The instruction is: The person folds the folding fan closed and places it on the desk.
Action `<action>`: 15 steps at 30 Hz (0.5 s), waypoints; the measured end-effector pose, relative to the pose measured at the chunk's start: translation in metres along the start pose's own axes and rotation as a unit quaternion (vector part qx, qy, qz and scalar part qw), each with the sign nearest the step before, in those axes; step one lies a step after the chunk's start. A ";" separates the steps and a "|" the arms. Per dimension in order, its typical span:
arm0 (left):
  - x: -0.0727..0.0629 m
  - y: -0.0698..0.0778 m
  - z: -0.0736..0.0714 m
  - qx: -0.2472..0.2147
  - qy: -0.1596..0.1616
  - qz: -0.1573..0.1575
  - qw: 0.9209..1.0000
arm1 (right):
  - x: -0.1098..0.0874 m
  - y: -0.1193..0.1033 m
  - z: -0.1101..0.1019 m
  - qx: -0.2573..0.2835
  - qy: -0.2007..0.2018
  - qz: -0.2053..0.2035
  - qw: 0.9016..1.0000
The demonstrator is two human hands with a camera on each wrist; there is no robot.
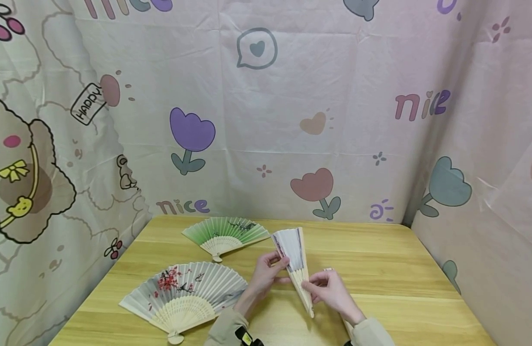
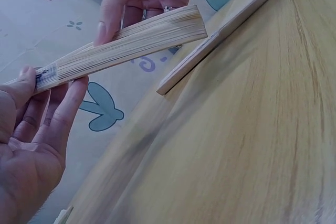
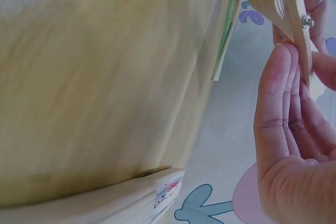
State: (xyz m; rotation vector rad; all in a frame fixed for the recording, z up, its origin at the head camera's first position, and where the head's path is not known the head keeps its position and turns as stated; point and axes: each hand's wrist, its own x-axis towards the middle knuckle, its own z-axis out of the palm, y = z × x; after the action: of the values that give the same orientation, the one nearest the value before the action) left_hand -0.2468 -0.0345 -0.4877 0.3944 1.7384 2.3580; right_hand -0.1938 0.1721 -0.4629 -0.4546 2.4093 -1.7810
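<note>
Both hands hold a narrow, partly spread folding fan (image 1: 295,252) with pale cloth and wooden ribs, raised over the table. My left hand (image 1: 266,276) pinches its left side, the thumb on one face and fingers on the other. Lower down, my right hand (image 1: 331,288) pinches the ribs near the pivot end, whose metal rivet shows in the right wrist view. A closed fan (image 2: 210,45) lies on the table by the right forearm; the right hand and sleeve hide most of it in the head view.
A spread grey-white fan (image 1: 192,307) with red blossoms lies at the front left, close to the left forearm. Behind it lies a spread green fan (image 1: 227,235). The wooden table (image 1: 400,259) is backed by a printed curtain (image 1: 257,120).
</note>
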 end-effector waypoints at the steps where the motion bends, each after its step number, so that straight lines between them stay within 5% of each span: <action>1: 0.000 0.000 0.000 0.000 0.000 0.000 1.000 | 0.000 0.000 0.000 -0.001 -0.002 -0.001 1.000; 15: 0.004 0.000 -0.002 -0.003 0.014 0.001 1.000 | -0.003 -0.003 -0.001 -0.004 -0.022 -0.010 1.000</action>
State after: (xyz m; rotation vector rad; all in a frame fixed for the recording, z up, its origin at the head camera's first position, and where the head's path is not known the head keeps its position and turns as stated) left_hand -0.2510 -0.0350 -0.4878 0.3630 1.7424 2.3812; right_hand -0.1911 0.1727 -0.4601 -0.5141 2.3924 -1.7509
